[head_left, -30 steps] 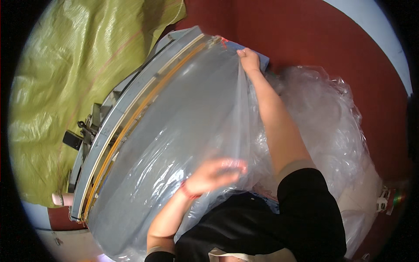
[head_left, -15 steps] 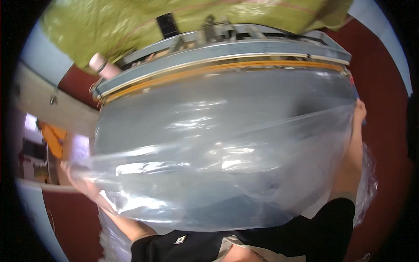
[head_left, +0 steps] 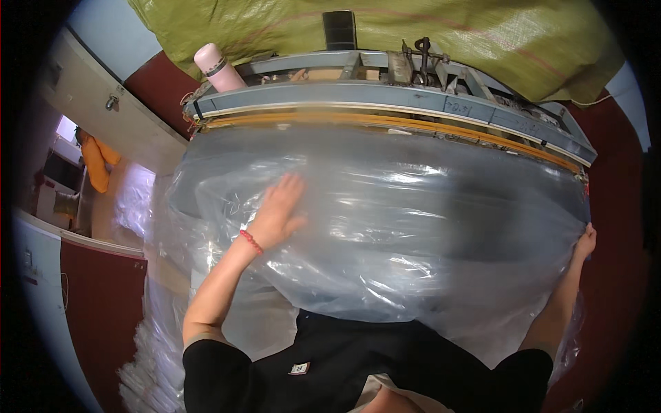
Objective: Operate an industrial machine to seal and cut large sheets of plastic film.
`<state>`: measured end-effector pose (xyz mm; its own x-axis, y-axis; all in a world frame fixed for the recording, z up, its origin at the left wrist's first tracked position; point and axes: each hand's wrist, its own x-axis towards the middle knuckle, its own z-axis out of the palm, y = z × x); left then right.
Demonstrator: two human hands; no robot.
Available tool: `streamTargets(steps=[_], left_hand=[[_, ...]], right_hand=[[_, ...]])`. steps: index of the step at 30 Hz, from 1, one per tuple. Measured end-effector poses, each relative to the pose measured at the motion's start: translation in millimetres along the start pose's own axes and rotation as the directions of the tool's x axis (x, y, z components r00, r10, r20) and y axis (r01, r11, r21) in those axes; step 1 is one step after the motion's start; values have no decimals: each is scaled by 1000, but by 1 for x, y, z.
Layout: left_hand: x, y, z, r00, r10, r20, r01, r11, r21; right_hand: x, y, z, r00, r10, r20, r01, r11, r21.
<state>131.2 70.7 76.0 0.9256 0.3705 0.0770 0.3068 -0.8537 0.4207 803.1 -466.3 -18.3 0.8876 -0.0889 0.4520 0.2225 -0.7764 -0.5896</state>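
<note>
A wide sheet of clear plastic film lies wrinkled over a flat grey surface in front of me and hangs down at the near edge. My left hand, with a red bead bracelet at the wrist, rests over the film left of the middle, fingers stretched out and holding nothing. At the right edge my right hand is closed on the film's border. Past the film's far side runs a long grey metal bar with an orange strip along it.
A pink bottle stands at the far left of the metal frame. Metal clamp parts sit on it, and a dark flat object lies on yellow-green woven sheeting behind. Bunched film hangs at lower left, near an open doorway.
My left hand has let go of the film's left edge and moved inward onto the sheet. My right hand still grips the right border, now lower in the picture. The view has shifted left.
</note>
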Motion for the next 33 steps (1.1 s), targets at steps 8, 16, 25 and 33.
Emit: streamTargets(steps=[8,16,25,33], left_hand=[[19,-25,-2,969,-75,-236,142,949,281],[51,-48,11,883,-96,-459,210,956,204],[53,-60,8,822,-196,-535,259,965,45],[80,-86,-5,399,-686,-608,63,682,-729]], right_hand=[[-1,14,-7,999,-15,-34,22,977,212],[-6,-12,-78,988,25,155,-131,670,731],[-8,-34,-138,987,155,38,-126,610,783],[-25,-148,-37,968,-188,-166,191,982,0]])
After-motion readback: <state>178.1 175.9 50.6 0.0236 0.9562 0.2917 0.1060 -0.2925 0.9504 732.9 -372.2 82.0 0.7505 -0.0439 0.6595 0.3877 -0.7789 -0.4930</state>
